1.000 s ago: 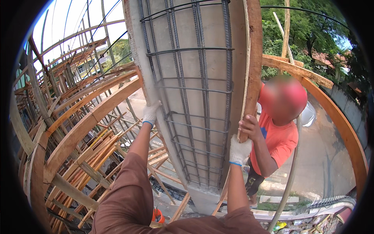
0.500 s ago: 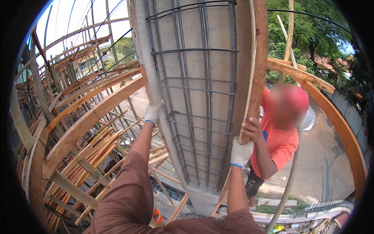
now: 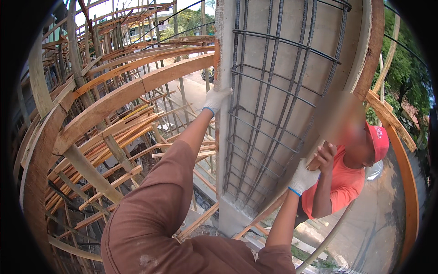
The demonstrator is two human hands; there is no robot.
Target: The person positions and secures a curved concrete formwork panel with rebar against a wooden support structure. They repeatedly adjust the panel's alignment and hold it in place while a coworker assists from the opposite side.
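Observation:
My gloved left hand (image 3: pixel 216 98) is closed on the edge of the grey left formwork panel (image 3: pixel 221 171) beside the rebar cage (image 3: pixel 277 36). Lower and to the right, my gloved right hand (image 3: pixel 303 176) is closed on the right-hand wooden board (image 3: pixel 370 50). A co-worker in a red shirt and cap (image 3: pixel 342 187) stands beyond that board, with a bare hand (image 3: pixel 325 156) gripping it just above my glove. The cage stands inside the tall, open-faced formwork, whose lower end meets grey concrete.
Curved-looking timber rails (image 3: pixel 127 91) and bamboo scaffolding (image 3: pixel 86 169) fill the left side, with stacked slats below. At the right are another timber rail (image 3: pixel 404 173), a leaning pole (image 3: pixel 326 237), trees (image 3: pixel 401 68) and a paved ground (image 3: pixel 378 214) far below.
The view has swung left, so the formwork appears further right and slanted. The co-worker's capped head has turned toward the right. Both my hands keep their hold.

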